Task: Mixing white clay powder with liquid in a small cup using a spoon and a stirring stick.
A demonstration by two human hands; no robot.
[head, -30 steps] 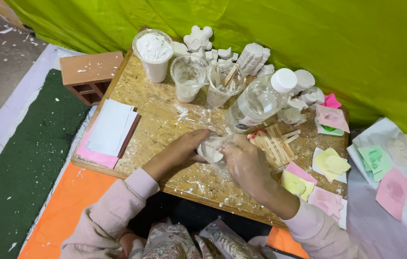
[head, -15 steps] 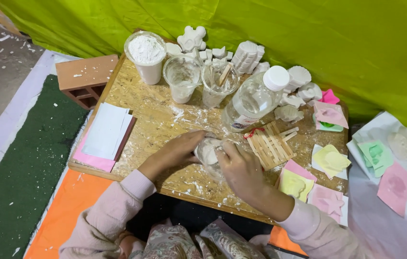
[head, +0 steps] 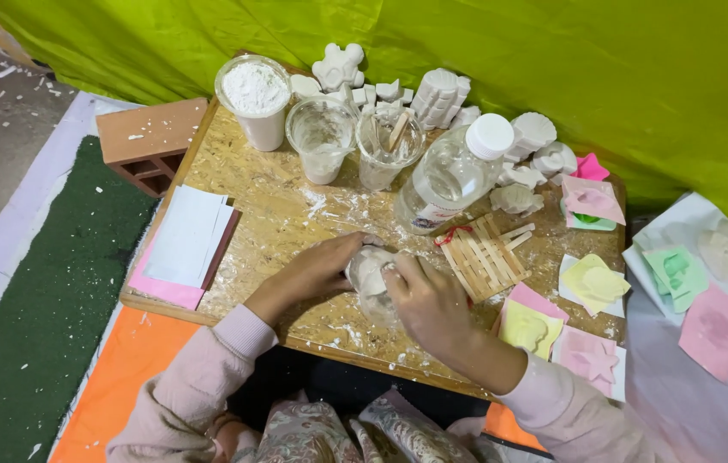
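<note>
Wore pale pink long sleeves, soft and slightly wrinkled, with ribbed cuffs ending at the wrists toward the lower middle of the frame. Left hand [head: 317, 273] and right hand [head: 432, 302] bare, without rings or gloves. At the bottom centre, patterned fabric in pinkish paisley over the lap.

- Mould [head: 370, 273] on tabletop [head: 252, 214], between left hand [head: 317, 270] and right hand [head: 432, 300].
- Behind: cups [head: 321, 137], with bottle [head: 449, 171] to their right.
- Stick raft [head: 479, 255] just right of hands; paper stack [head: 188, 240] at left edge.
</note>
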